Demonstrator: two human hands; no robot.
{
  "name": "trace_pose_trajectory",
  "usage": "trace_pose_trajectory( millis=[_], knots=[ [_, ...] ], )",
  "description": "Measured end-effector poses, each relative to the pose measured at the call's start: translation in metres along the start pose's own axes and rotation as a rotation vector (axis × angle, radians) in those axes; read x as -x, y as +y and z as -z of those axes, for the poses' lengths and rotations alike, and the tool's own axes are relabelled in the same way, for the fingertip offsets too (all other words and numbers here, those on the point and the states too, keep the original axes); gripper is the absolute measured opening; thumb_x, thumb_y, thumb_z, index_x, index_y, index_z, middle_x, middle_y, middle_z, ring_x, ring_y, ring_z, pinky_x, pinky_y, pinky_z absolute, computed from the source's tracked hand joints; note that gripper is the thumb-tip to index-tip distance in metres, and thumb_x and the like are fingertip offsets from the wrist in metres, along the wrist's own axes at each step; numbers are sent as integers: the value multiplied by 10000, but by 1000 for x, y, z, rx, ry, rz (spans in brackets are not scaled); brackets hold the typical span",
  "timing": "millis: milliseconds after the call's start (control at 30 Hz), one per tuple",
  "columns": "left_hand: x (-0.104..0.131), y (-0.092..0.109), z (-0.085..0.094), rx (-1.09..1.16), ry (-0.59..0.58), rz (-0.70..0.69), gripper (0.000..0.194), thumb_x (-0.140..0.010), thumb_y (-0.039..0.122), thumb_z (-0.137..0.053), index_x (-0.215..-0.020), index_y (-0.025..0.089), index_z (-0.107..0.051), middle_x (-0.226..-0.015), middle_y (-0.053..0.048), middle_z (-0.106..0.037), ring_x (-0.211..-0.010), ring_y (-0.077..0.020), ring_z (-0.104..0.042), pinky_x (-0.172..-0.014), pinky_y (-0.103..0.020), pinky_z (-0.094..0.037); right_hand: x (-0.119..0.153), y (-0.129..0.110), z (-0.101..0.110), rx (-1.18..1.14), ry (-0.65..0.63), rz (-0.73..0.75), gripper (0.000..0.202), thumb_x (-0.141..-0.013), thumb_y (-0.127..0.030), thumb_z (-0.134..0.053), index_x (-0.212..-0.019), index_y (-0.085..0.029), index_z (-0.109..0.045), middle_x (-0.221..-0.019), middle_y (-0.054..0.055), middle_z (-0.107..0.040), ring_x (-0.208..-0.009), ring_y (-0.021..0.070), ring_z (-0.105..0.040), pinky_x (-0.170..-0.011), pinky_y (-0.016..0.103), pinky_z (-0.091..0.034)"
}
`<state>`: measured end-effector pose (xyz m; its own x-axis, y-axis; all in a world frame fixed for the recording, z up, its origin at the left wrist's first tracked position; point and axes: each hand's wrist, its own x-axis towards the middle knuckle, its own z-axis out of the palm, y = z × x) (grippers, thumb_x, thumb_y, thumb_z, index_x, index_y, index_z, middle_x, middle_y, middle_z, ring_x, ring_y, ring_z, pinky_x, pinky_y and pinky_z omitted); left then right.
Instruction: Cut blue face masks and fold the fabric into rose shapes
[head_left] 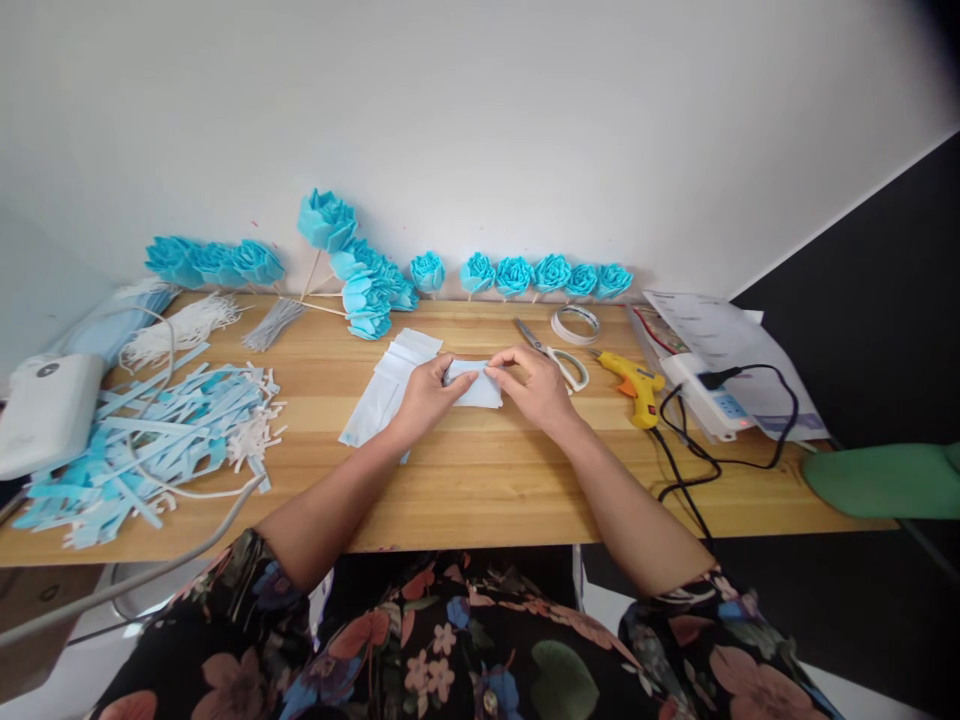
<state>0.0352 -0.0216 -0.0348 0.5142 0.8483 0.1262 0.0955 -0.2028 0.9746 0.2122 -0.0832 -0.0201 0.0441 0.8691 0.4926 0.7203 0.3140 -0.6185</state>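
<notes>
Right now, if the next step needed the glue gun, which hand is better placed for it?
Probably the right hand: the glue gun lies to its right, nearer than to the left hand. Both hands hold the pale sheet, so the right would first have to let go.

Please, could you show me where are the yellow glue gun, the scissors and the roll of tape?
Yellow glue gun (640, 388): head view, on its body.
Scissors (559, 354): head view, on the white handle.
Roll of tape (556, 326): head view, on its rim.
</notes>
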Motion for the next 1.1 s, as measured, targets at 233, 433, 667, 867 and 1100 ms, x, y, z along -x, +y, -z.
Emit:
trace_pose_trajectory(
  millis=[233, 433, 667, 867, 1100],
  knots=[
    [0, -1, -1, 16, -9, 30, 280, -784, 412, -638, -866, 144, -656, -735, -7, -617, -636, -125, -514, -589, -236, -397, -1, -2, 2, -1, 12, 76, 45, -885, -261, -613, -867, -224, -631, -924, 27, -718, -897, 189, -658, -829, 338, -479],
    [1, 0, -2, -5, -23, 60, 276, -775, 424, -634, -827, 152, -635, -628, 23, -528, -552, -105, -444, -503, -223, -313, 0, -2, 2, 43, 17, 65, 83, -887, -290, -607, -847, -229, -645, -860, 26, -705, -846, 191, -645, -808, 344, -485],
    [1, 1, -2, 58, 5, 41, 275, -764, 432, -642, -767, 161, -593, -630, 28, -498, -559, -98, -418, -497, -219, -299, 0, 0, -3, -273, -60, -217, 376, -834, -334, -637, -1198, -252, -591, -900, 5, -686, -726, 144, -625, -643, 271, -501],
    [-8, 10, 14, 173, 101, -28, 241, -761, 377, -661, -841, 162, -585, -731, 1, -623, -665, -115, -571, -622, -229, -445, -2, 15, -1, -353, -54, -296, 465, -832, -288, -587, -1289, -239, -519, -731, -36, -625, -596, 126, -573, -537, 238, -449],
    [-26, 20, 69, 39, 365, -111, 183, -777, 299, -602, -888, 154, -591, -745, -21, -677, -594, -109, -589, -559, -221, -458, 0, 37, -6, 257, -129, -237, 455, -787, -143, -571, -1233, -224, -616, -781, 29, -698, -683, 199, -634, -670, 315, -494]
  ],
)
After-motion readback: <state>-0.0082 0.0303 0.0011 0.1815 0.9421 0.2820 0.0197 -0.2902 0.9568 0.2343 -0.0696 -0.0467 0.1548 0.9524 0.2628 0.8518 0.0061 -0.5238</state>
